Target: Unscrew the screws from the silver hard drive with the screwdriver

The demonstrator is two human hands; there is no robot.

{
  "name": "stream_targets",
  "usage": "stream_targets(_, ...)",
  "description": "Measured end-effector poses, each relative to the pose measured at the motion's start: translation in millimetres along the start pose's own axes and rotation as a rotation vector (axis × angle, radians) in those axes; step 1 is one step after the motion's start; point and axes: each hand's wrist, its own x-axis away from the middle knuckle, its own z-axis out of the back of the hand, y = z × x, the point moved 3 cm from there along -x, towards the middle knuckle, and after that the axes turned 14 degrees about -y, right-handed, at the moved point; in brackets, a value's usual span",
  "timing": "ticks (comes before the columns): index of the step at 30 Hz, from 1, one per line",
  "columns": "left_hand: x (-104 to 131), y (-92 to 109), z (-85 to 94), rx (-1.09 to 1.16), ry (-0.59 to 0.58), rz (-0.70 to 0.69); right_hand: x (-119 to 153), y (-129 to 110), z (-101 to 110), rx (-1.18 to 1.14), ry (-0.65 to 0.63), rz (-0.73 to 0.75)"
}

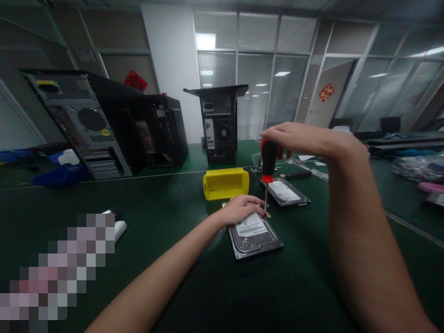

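Hard drive (256, 235) is lying label-up on the green bench (166, 222), right in front of you. Your left hand (243, 209) is resting across its far end, fingers stretched out, not curling round it; can't tell if the fingertips are touching the screwdriver (269, 159). Your right hand (281, 133) is gripping that red-and-black handle from above, palm over the end, wrist bending. Tool is standing nearly upright, tip pointing down at the drive's far right corner.

Second hard drive (285, 192) is lying label-up just beyond, to the right. Yellow bin (226, 187) is sitting behind your left hand, open side facing you. Farther back, a black tower case (222, 115) is standing behind the bin, rear panel facing you. A bigger tower case (113, 106) is standing off left. Glass partition (256, 76) is running behind.
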Motion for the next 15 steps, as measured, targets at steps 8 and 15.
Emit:
stream_targets(8, 1.1, 2.2, -0.7, 0.007, -0.009, 0.016, -2.0, 1.3, 1.4, 0.019, -0.007, 0.156)
stream_targets(15, 1.3, 7.0, -2.9, 0.034, -0.022, 0.009, -2.9, 0.0, 0.3, 0.098, 0.05, 0.05)
